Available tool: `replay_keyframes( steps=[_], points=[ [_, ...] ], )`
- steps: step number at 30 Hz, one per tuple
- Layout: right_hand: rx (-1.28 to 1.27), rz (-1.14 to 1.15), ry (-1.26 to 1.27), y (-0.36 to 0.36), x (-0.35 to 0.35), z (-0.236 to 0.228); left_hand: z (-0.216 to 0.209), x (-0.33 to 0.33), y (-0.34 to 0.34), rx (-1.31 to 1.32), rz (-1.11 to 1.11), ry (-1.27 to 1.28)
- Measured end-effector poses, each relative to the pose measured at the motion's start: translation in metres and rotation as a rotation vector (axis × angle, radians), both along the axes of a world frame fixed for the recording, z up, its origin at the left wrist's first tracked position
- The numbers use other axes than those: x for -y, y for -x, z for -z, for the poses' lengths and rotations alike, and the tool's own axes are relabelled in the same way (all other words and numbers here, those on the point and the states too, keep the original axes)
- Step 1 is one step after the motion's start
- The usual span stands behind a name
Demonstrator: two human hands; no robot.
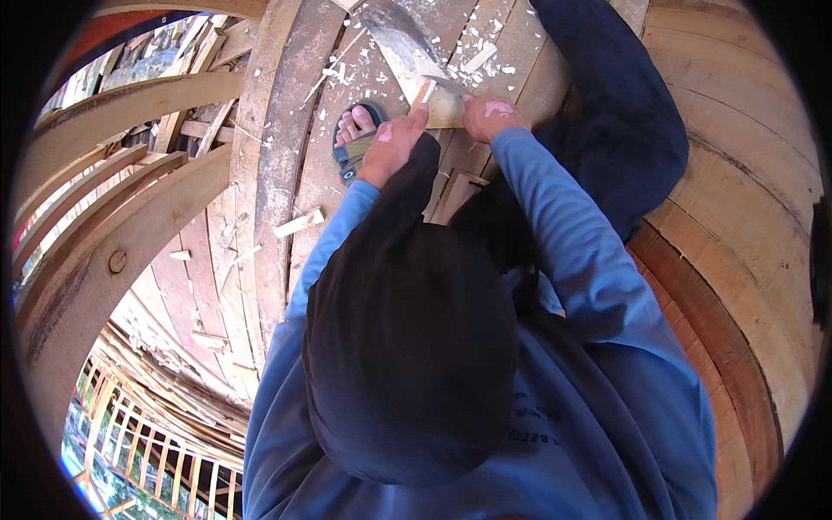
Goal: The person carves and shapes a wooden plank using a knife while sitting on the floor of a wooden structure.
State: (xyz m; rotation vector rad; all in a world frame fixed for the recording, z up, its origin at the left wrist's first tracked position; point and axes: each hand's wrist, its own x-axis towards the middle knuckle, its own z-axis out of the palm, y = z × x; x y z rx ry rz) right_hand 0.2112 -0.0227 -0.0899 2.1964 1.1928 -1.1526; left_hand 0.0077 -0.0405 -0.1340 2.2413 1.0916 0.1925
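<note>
My left hand (394,146) is closed around a thin, pale wooden stick (423,92), which points up and away from me. Just to its right, my right hand (494,117) grips a knife; the handle is hidden in the fist. The knife's grey blade (447,84) reaches left, across or very close to the stick; contact is too small to make out. Under both lies a long slab (400,48), grey at the far end and tan near my hands. Pale wood shavings (479,59) are scattered around it.
My sandalled foot (355,130) rests on the plank floor (276,113) beside my left hand. My dark-trousered knee (407,347) rises close in the middle; the other bent leg (620,113) lies right. Curved timber ribs (130,234) stand left, and a plank wall (737,147) curves along the right.
</note>
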Motion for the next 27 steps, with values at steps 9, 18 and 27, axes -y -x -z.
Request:
replay_keyframes(
  steps=[9,18,27],
  points=[
    [-0.249,0.197,0.13,-0.003,0.0,-0.051,0.019,0.006,0.011,0.128,-0.02,-0.031],
    [-0.266,-0.118,0.023,-0.001,0.009,-0.04,0.012,0.004,0.014,0.169,-0.033,-0.019],
    [-0.089,-0.205,-0.128,0.006,0.017,-0.011,-0.007,0.001,0.004,-0.008,-0.096,0.107]
  ],
)
